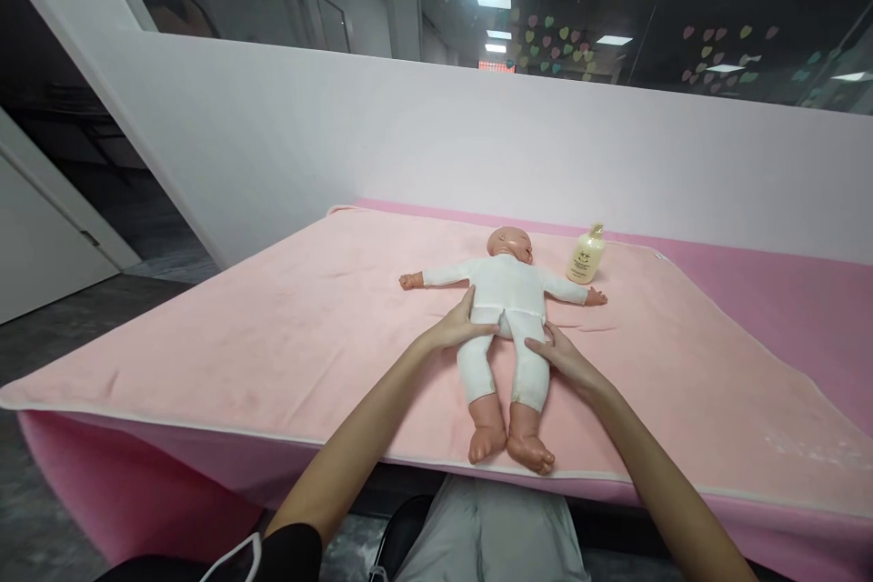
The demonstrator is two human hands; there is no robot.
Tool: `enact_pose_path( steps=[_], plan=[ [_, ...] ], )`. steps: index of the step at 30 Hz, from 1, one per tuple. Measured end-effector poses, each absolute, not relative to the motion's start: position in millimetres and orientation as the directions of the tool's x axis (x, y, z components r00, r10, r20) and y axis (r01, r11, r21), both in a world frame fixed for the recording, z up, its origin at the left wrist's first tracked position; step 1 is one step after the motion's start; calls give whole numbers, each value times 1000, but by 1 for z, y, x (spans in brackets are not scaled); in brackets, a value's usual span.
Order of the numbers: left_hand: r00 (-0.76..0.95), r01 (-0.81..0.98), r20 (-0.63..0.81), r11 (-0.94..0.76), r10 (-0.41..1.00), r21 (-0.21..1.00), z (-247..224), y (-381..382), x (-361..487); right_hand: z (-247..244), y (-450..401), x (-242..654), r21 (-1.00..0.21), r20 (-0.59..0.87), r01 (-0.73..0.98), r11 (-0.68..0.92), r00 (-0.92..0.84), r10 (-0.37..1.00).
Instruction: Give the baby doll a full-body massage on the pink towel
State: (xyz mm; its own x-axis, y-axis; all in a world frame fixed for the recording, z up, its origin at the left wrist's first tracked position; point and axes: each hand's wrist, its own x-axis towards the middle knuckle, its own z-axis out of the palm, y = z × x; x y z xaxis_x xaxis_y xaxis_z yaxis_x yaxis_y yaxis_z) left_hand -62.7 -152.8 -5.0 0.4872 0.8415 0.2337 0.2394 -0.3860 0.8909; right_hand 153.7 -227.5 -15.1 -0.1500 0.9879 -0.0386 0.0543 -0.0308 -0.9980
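Observation:
A baby doll (508, 286) with a white cloth body lies on its back on the pink blanket (273, 327), arms stretched sideways and bare plastic feet toward me. My left hand (462, 325) grips the doll at one hip, its thumb across the top of the thigh. At the opposite thigh, my right hand (560, 355) holds on with thumb on top and other fingers along the outer side. A pale yellow pump bottle (585, 256) stands upright on the blanket, beyond the doll's arm on the right.
Behind the blanket rises a white partition (436, 136) with dark glass above it. A pink cover (784, 291) shows beneath the blanket at the right. The table's front edge is close to my lap. Part of a person appears at the upper left.

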Motion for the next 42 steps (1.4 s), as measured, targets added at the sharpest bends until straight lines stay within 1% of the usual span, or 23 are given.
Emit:
enact_pose_path(
  steps=[3,4,6,10,13,15,18,20,22,24,25,29,35,37,40,42],
  plan=[
    [571,251,211,-413,793,875,-6,-153,-64,-7,-229,156,-999,-30,41,-22,-210,977],
    [570,277,196,-412,798,868,-8,-152,-64,-6,-229,157,-999,-39,46,-30,-221,974],
    [514,373,152,-380,844,846,-12,-152,-62,-8,-228,158,-998,-38,62,-25,-212,977],
    [333,585,63,-259,941,769,-18,-157,-53,-22,-224,153,-997,22,75,32,-125,992],
    [281,653,54,-232,958,721,-18,-162,-47,-33,-220,147,-994,59,83,64,-64,996],
    [283,643,61,-237,957,728,-18,-162,-47,-36,-218,147,-991,67,109,71,-41,997],
    [344,539,73,-261,936,801,-20,-156,-54,-37,-217,152,-982,56,180,55,3,998],
    [382,476,67,-258,922,841,-22,-151,-58,-36,-216,157,-970,28,244,11,64,998],
    [402,469,37,-241,915,850,-22,-147,-60,-35,-216,160,-948,-15,313,-53,122,992],
    [407,491,18,-235,913,839,-22,-147,-59,-34,-216,161,-922,-22,378,-85,168,986],
    [403,499,24,-242,915,832,-22,-149,-57,-34,-216,160,-909,-1,410,-77,183,983],
    [337,529,108,-283,935,800,-24,-158,-46,-34,-217,154,-861,106,508,-6,190,976],
    [279,601,188,-324,942,730,-22,-168,-39,-30,-221,148,-797,130,604,-5,180,975],
    [258,649,154,-289,954,704,-16,-168,-42,-29,-222,149,-785,134,619,-4,177,975],
    [176,738,66,-176,982,652,-6,-166,-49,-30,-219,155,-783,147,622,7,173,974],
    [124,775,40,-122,991,620,-1,-162,-56,-32,-213,163,-823,135,568,-8,209,968]
  ],
)
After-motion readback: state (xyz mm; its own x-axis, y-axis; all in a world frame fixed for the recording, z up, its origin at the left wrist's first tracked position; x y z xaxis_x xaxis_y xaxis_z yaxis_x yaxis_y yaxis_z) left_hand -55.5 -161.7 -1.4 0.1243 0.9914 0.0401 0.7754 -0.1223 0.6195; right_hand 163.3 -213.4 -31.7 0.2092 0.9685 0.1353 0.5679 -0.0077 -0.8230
